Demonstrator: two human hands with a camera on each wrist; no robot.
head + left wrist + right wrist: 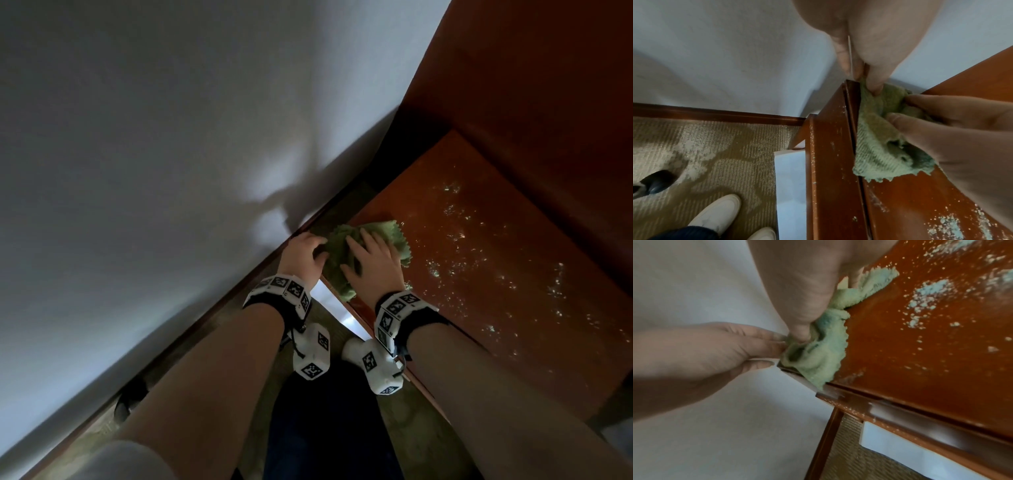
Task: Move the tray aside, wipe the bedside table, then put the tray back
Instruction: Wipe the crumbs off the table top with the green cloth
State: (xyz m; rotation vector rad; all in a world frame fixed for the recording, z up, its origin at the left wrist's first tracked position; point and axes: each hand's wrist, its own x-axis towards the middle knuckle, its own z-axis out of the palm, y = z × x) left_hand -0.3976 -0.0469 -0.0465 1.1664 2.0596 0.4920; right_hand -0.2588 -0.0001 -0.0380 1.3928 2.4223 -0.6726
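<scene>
1. Two hands meet on a green cloth (363, 253) bunched at the near-left corner of the wooden bench (513, 274), in the lower middle of the head view.
2. The left hand (303, 253) pinches the cloth's left end between thumb and curled fingers, right at the corner beside the white wall (171, 137).
3. The right hand (371, 263) lies over the cloth with fingers partly bent, gripping its folds and pressing them onto the wood.
4. Pale crumbs and powder (496, 257) are scattered to the right of the hands, running in a band from the upper right of the bench top down toward the lower right.
5. The wiping looks barely begun: the mess lies wholly on the right hand's side, so that hand is the nearer one to sweep it, moving rightward along the band.
6. The tray appears in none of the views; where it was set cannot be told.
7. Below the bench edge, patterned carpet (705, 146) and a white shoe (719, 214) fill the lower left of the left wrist view.
</scene>
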